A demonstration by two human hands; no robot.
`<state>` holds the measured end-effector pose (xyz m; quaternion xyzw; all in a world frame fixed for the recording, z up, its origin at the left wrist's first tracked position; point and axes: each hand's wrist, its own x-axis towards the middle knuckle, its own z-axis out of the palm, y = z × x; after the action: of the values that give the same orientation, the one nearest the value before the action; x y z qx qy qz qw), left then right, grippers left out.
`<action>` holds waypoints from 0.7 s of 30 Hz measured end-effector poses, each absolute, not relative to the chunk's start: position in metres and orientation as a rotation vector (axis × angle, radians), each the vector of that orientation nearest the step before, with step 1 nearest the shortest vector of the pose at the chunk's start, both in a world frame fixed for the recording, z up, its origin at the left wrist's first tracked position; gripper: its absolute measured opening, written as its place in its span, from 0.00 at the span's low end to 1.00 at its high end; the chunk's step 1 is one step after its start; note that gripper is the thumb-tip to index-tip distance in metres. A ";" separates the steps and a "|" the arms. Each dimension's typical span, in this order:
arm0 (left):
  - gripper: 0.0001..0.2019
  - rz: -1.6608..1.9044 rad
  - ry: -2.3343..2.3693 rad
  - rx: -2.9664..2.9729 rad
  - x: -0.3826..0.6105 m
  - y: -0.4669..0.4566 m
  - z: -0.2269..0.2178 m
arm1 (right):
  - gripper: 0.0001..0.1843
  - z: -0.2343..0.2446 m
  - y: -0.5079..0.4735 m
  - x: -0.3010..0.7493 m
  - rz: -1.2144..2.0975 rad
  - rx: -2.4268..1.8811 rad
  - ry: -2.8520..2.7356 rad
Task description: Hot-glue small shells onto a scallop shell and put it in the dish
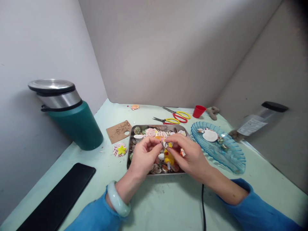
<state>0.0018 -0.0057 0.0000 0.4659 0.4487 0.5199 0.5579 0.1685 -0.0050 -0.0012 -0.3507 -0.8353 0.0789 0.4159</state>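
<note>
My left hand (144, 154) and my right hand (189, 150) meet over a metal tray (128, 159). The fingertips of both are pinched on a small grey-and-white shell (165, 144), partly covered by the fingers. Below them in the tray lies a yellow tool (169, 158) that looks like a hot glue gun, with a whitish stick poking out. Many seashells (154, 168) of various shapes fill the tray around it. Left of the tray rests a speckled disc with a yellow flower (121, 149).
A green bottle (79, 128) and a black phone-like slab (60, 195) stand and lie at left. Behind the tray are two pairs of scissors (174, 121) and a red cup (199, 111). At right sit a blue shell-shaped dish (234, 160) and a clear bottle (255, 123). A black cord (203, 205) runs frontward.
</note>
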 end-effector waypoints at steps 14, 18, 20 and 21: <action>0.07 1.198 1.117 1.109 0.003 -0.005 -0.001 | 0.14 -0.007 -0.002 0.172 0.026 -0.849 -2.181; 0.07 1.188 1.104 1.098 0.002 -0.005 0.000 | 0.13 -0.006 -0.002 0.172 0.020 -0.834 -2.187; 0.07 1.176 1.092 1.115 0.002 -0.006 0.001 | 0.12 -0.003 -0.002 0.172 0.121 -0.858 -2.147; 0.08 1.166 1.083 1.128 0.001 -0.007 0.001 | 0.11 -0.001 -0.002 0.172 0.224 -0.899 -2.108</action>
<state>0.0014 -0.0068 0.0013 0.4789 0.4596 0.4947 0.5610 0.1717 -0.0022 -0.0008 -0.3567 -0.8360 0.0890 0.4073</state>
